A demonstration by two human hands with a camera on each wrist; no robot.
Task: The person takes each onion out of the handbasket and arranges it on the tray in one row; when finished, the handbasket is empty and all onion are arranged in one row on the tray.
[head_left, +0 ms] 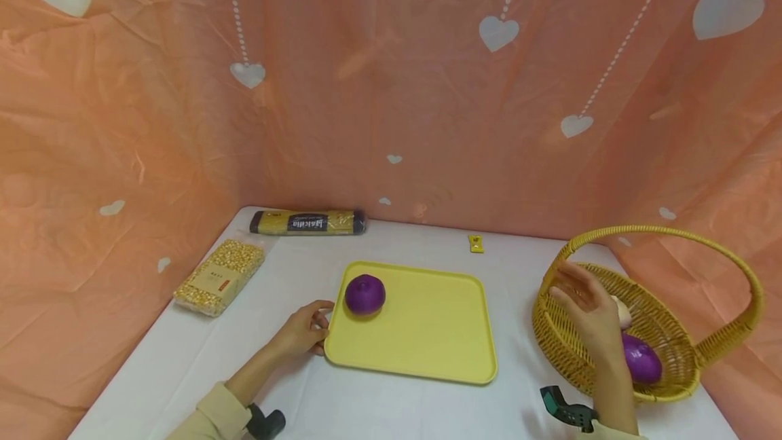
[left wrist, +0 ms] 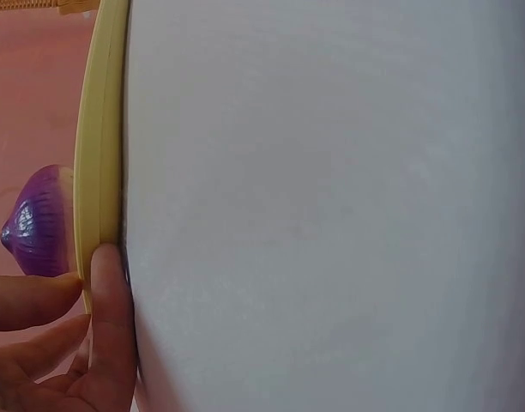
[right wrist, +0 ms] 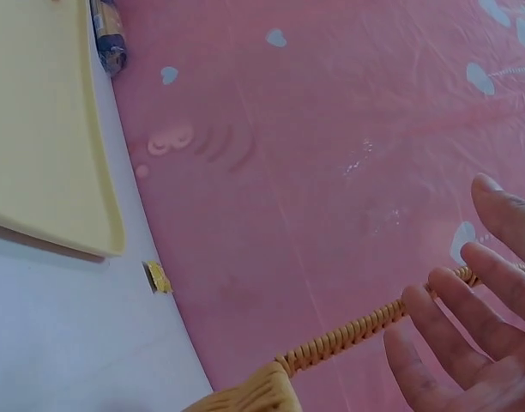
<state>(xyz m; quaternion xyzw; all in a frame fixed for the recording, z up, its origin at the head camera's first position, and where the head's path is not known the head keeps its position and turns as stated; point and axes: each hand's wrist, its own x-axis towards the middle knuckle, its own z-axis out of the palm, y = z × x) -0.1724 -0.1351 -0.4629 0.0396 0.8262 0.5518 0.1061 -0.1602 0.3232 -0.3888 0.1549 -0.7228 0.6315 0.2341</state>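
Note:
My left hand (head_left: 303, 331) pinches the left rim of a yellow tray (head_left: 421, 331), its thumb and fingers on either side of the rim in the left wrist view. On the tray's left part sits a round purple onion (head_left: 365, 295). Over the left side of a wicker basket (head_left: 552, 338), close to the handle's base, my right hand (head_left: 589, 311) is raised with its fingers loosely spread, holding nothing. Inside the basket lie a glossy purple vegetable (head_left: 641, 360) and a pale rounded thing (head_left: 622, 313), partly hidden by the right hand and arm.
A bag of yellow corn kernels (head_left: 221, 276) lies at the left of the white table (head_left: 421, 413). Behind the tray are a long yellow-and-dark package (head_left: 307, 222) and a small yellow packet (head_left: 476, 244). The basket's tall handle (head_left: 660, 230) arches up at the right.

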